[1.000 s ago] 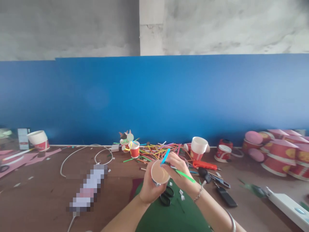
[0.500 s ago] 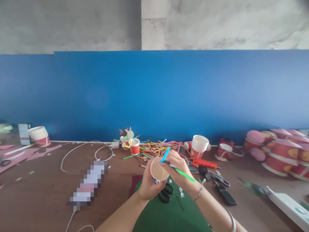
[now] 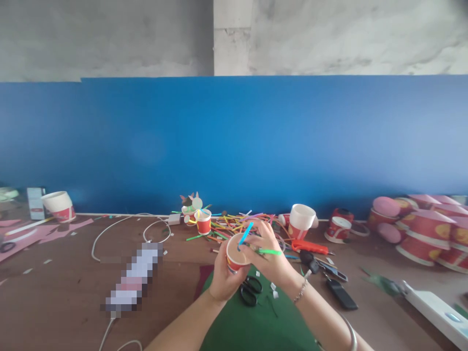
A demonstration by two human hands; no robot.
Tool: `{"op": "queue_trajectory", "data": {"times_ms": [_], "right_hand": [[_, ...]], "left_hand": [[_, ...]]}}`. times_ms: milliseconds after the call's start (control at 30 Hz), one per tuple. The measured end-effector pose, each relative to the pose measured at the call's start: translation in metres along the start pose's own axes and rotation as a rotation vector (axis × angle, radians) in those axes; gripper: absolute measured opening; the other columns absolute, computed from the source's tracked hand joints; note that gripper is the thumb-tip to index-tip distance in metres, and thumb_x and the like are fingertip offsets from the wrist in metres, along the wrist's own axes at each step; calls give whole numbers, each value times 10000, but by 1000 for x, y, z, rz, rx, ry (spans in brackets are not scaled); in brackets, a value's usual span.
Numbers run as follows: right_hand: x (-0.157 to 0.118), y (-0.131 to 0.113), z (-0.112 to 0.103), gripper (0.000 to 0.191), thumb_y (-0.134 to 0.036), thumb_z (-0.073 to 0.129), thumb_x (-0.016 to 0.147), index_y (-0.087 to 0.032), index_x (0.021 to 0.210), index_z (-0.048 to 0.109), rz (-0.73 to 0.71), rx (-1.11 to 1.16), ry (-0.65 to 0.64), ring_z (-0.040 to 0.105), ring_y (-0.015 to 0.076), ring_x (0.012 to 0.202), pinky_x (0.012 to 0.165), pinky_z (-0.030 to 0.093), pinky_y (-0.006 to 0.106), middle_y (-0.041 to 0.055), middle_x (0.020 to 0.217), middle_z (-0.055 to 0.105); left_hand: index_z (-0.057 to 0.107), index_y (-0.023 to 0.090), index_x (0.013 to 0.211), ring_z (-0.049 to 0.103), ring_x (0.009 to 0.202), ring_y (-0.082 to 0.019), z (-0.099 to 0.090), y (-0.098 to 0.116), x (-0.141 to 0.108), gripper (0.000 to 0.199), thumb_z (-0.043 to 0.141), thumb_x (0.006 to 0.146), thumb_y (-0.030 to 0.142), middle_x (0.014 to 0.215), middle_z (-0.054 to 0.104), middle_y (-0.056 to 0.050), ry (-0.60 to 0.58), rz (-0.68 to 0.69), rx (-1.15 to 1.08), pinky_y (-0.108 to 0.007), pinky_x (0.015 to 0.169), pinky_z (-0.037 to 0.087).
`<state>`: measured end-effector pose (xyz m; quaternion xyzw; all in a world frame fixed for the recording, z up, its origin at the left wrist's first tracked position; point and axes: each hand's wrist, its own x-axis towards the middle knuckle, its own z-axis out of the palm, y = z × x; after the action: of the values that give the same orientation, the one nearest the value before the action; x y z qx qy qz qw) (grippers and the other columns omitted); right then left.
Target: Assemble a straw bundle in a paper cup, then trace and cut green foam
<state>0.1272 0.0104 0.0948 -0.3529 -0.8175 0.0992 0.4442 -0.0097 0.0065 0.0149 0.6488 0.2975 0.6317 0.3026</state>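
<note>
My left hand (image 3: pixel 224 278) is wrapped round a red and white paper cup (image 3: pixel 239 261), whose open mouth tilts up toward me. At the cup's opening, my right hand (image 3: pixel 268 251) has its fingers bent round a blue strip (image 3: pixel 245 234); the strip's lower end is inside the rim. A green strip (image 3: pixel 270 252) sticks out to the right from between the fingers of the same hand. Black-handled scissors (image 3: pixel 249 291) lie below the hands on a green sheet (image 3: pixel 256 326).
Colored strips (image 3: pixel 234 223) are heaped behind the hands. White-and-red cups (image 3: pixel 302 220) and an orange tool (image 3: pixel 310 246) stand or lie right of them, with keys (image 3: pixel 310 262) nearer. A phone (image 3: pixel 133 278) with a cable lies left. Stacked red cups (image 3: pixel 424 234) are far right.
The blue strip has shifted slightly left and stands steeper, its lower end further into the cup. My right hand has turned, and the green strip now lies nearly level. The cup's red side shows more.
</note>
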Motion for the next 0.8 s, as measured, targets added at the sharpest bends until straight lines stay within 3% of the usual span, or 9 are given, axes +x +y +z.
{"op": "queue_trajectory", "data": {"times_ms": [267,333,433,500,567,633,700,800], "right_hand": [[3,-4,-10,225,-367,578,828,-250,982,692,186,308,-88,448,261,1160,937,416,426,87,1178,546],[3,-2,-13,303,-416,543,847,-232,1057,660,238,452,-50,479,254,1150,945,416,412,93,1159,582],[4,5,-19,377,-451,440,895,-213,1135,607,338,586,203,544,240,1087,914,435,401,99,1122,624],[5,7,-25,376,-445,435,896,-208,1143,591,377,532,450,576,229,1027,868,454,383,97,1085,639],[6,6,-31,319,-409,477,880,-212,1092,612,369,391,596,589,218,972,813,470,357,92,1056,644],[6,2,-36,248,-359,511,862,-208,997,654,284,238,532,592,218,903,764,476,353,93,1001,654],[5,-3,-36,202,-309,533,842,-210,937,681,212,114,316,587,213,848,738,474,346,85,958,662],[2,-8,-26,217,-275,540,826,-202,992,660,267,101,56,568,162,676,623,467,289,50,838,666]], "left_hand": [[438,199,1217,584,1055,-232,9,5,-1,481,620,785,305,1166,602,-107,17,-90,-217,-353,912,465],[453,192,1194,592,1035,-226,9,5,1,459,621,785,315,1147,613,-106,15,-124,-251,-349,899,470],[475,179,1151,609,985,-223,9,5,2,438,622,775,347,1089,637,-103,9,-157,-242,-350,866,485],[490,173,1124,620,937,-215,8,5,3,411,614,772,345,1033,651,-92,7,-172,-166,-344,835,495],[503,173,1113,621,894,-206,7,4,2,400,621,755,307,999,651,-78,-1,-175,-33,-336,802,501],[502,181,1133,618,888,-208,6,3,0,442,640,722,263,1010,641,-73,-5,-159,99,-338,792,503],[483,193,1171,614,919,-218,6,3,-2,508,655,695,241,1053,629,-79,-9,-138,185,-347,808,501],[463,209,1207,606,967,-233,5,2,-3,554,661,689,233,1093,621,-86,-39,-110,242,-364,843,495]]}}
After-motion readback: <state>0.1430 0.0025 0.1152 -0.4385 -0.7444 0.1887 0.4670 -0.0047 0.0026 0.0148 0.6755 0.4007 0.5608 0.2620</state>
